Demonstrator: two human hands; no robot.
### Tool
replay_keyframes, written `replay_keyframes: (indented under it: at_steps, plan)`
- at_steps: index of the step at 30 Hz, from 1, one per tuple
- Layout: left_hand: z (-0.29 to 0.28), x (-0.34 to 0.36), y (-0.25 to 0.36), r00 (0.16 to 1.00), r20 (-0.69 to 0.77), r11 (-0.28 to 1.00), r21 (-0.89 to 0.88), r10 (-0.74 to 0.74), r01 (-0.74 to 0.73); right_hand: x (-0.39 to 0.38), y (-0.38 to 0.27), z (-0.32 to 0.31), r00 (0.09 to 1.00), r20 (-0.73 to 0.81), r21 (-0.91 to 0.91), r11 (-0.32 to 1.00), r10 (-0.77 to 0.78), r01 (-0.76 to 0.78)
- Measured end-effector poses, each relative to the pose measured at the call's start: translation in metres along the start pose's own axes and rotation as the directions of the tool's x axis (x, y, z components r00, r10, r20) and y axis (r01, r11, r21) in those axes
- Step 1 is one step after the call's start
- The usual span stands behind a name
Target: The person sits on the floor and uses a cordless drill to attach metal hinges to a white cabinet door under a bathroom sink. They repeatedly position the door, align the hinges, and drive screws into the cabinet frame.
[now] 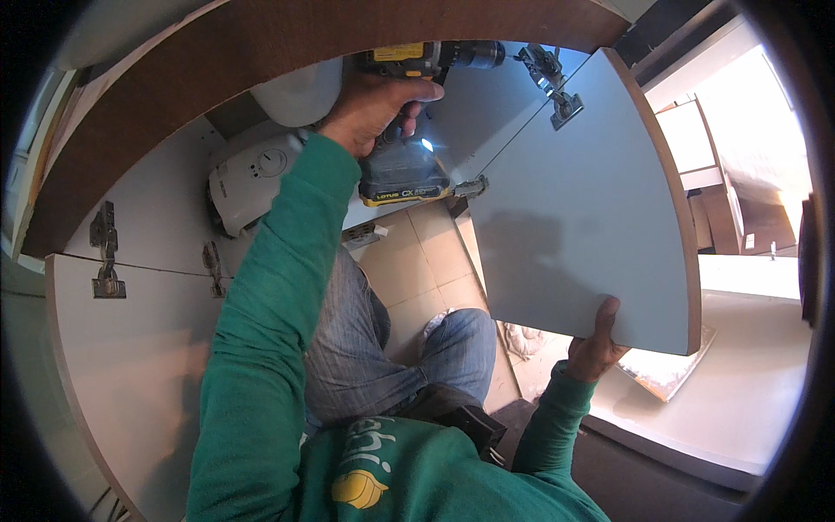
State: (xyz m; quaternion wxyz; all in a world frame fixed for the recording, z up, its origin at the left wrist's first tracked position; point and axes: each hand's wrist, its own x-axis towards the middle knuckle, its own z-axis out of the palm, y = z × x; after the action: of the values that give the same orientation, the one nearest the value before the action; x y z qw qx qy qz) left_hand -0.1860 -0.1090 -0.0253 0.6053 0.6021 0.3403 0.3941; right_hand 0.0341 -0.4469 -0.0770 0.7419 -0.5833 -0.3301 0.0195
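My left hand [365,113] is wrapped round the grip of a yellow-and-black cordless drill [404,174], whose small work light is lit. The drill's chuck points right, toward a metal cabinet hinge [554,91]; whether its tip touches the hinge I cannot tell. That hinge joins a pale cabinet door [574,226], standing open on the right, to the cabinet's side. A second hinge [471,187] sits further down the same edge. My right hand [594,355] grips the door's near edge, thumb on its pale face and fingers behind it.
A curved brown countertop edge [261,48] arches over the drill. Inside the cabinet sits a white appliance with a dial [248,178]. Another open door [130,365] with hinges stands on the left. Tiled floor [409,261] shows by my knees; a white surface [739,374] lies at right.
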Motion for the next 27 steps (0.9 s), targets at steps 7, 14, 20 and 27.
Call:
replay_keyframes:
  at_steps: [7, 14, 20, 27]
  plan:
    - [0.003, 0.002, -0.005, 0.999, 0.011, 0.997, -0.068, 0.044, -0.043, 0.000, -0.010, 0.011, 0.994, -0.110, -0.023, 0.999, 0.030, -0.033]
    - [0.009, -0.013, 0.000, 0.999, -0.005, 0.998, -0.048, -0.047, 0.046, -0.001, -0.011, 0.013, 0.995, -0.093, 0.016, 1.000, 0.028, -0.026]
    - [0.009, -0.016, -0.003, 1.000, -0.003, 1.000, -0.003, -0.012, 0.012, -0.002, -0.009, 0.012, 0.994, -0.111, -0.083, 0.997, -0.011, 0.002]
    - [0.010, -0.014, -0.010, 1.000, -0.024, 1.000, -0.010, 0.013, -0.014, -0.001, -0.012, 0.014, 0.995, -0.102, -0.048, 0.999, -0.010, 0.005]
